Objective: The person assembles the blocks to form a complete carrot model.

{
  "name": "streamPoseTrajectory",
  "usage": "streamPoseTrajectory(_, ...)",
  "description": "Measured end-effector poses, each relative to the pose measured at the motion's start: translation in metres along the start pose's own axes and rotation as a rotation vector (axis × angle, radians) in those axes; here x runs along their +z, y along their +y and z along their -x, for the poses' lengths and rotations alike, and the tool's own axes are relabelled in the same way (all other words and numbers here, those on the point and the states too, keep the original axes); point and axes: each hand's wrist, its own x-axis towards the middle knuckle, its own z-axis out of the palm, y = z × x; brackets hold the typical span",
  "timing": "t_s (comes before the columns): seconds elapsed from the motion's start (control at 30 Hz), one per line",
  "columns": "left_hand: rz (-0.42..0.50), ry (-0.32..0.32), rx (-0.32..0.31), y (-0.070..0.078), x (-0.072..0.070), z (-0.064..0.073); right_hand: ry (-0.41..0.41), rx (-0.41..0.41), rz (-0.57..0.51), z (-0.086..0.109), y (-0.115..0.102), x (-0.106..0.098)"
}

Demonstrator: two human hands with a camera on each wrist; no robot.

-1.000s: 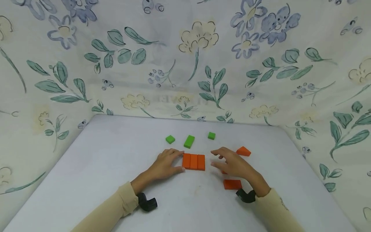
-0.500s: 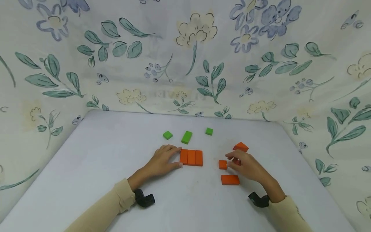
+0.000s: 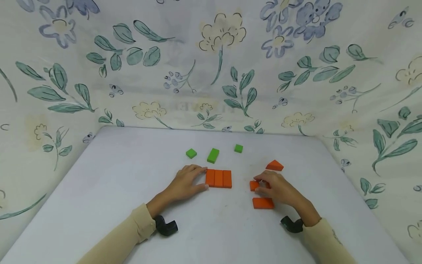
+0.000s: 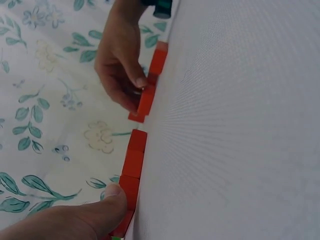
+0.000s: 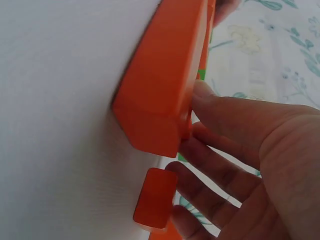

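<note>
Three orange blocks (image 3: 218,178) lie side by side in a row at mid-table. At the row's left end, my left hand (image 3: 184,183) holds the end block (image 3: 210,178), forefinger at its far corner and thumb at its near one. To the right, my right hand (image 3: 278,186) pinches a small orange block (image 3: 253,186) between thumb and forefinger, still down at table level. Nearer in the right wrist view, a longer orange block (image 5: 157,65) partly hides that grip. Another orange block (image 5: 155,197) lies by the curled lower fingers there.
Several green blocks, among them a longer one (image 3: 213,156), are spread behind the row. An orange wedge-shaped block (image 3: 275,165) lies beyond my right hand. The white table (image 3: 132,154) meets a flower-patterned cloth (image 3: 191,102) at its back edge.
My right hand has moved right, away from the row, and its thumb and forefinger have closed on the small orange block. My left hand has stayed at the row; the head view has shifted slightly.
</note>
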Motion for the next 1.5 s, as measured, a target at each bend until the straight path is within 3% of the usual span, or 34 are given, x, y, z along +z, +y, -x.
streamPoseTrajectory(0.37, 0.008, 0.021, 0.029, 0.002, 0.001, 0.002, -0.018, 0.036, -0.002, 0.004, 0.001, -0.003)
streamPoseTrajectory(0.97, 0.012, -0.006, -0.002, 0.007, 0.003, 0.002, 0.013, 0.034, -0.007, 0.01, -0.002, 0.004)
streamPoseTrajectory(1.13, 0.017, 0.004, -0.003, 0.007, 0.002, 0.003, 0.037, 0.028, -0.035, 0.007, -0.013, 0.005)
streamPoseTrajectory(1.5, 0.016, 0.009, -0.007, 0.006, -0.003, 0.002, 0.134, -0.137, 0.02, -0.008, -0.06, 0.013)
